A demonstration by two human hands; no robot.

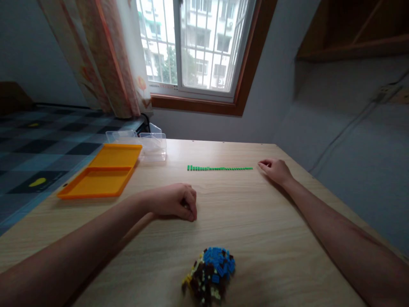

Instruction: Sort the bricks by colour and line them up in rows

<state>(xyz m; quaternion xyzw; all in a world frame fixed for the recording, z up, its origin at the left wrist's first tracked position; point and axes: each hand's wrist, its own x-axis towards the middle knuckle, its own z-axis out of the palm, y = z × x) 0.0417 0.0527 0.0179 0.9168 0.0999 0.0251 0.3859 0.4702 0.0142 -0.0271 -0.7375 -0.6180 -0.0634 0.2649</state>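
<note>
A long row of small green building bricks (220,169) runs left to right across the far half of the table. At its right end is my right hand (275,169), thumb and forefinger pinched together; whatever is between them is too small to make out. My left hand (177,201) rests on the table nearer to me, below the row's left end, its fingers curled closed and their contents hidden. Close to me lies a pile of loose bricks, with blue bricks (219,260) on top and dark brown bricks (204,279), plus some yellow and cream ones.
An open orange plastic case (92,182) lies at the table's left edge. Behind it stand clear plastic boxes (153,147). A bed with a checked cover (41,149) adjoins the left side; a wall (358,140) borders the right. The window (204,47) is beyond the table.
</note>
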